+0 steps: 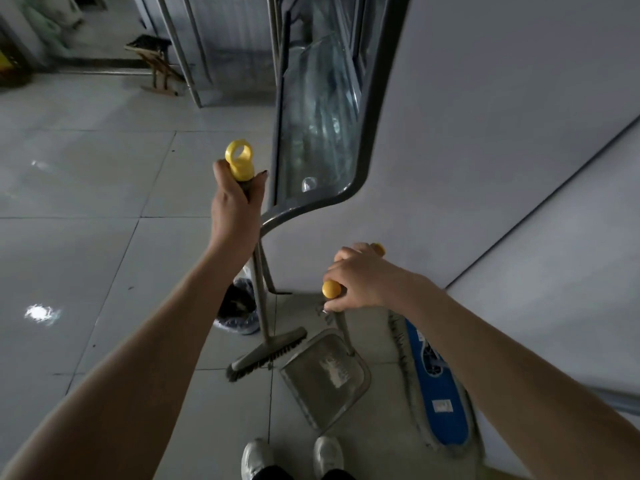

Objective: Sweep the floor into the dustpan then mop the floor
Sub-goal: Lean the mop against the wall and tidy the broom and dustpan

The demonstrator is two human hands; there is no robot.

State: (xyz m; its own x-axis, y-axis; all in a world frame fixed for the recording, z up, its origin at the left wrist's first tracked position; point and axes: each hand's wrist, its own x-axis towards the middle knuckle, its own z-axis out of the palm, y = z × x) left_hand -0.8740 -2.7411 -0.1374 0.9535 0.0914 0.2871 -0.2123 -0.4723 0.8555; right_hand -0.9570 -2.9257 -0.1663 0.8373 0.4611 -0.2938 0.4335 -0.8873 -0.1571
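Our left hand (237, 202) is wrapped round the broom (260, 306) handle under its yellow ring, right hand (363, 282) gripping the dustpan (325, 375) handle, mop (441, 393) just beside.

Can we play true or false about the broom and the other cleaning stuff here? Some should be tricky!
1. The left hand holds the broom just under its yellow loop. True.
2. The dustpan hangs on the wall. False: it stands on the floor, right beside the broom's bristles.
3. The flat mop is red. False: it is blue and lies on the floor to the right of the dustpan.
4. The right hand holds the dustpan's handle by its yellow knob. True.
5. The shoes are black. False: they are white.
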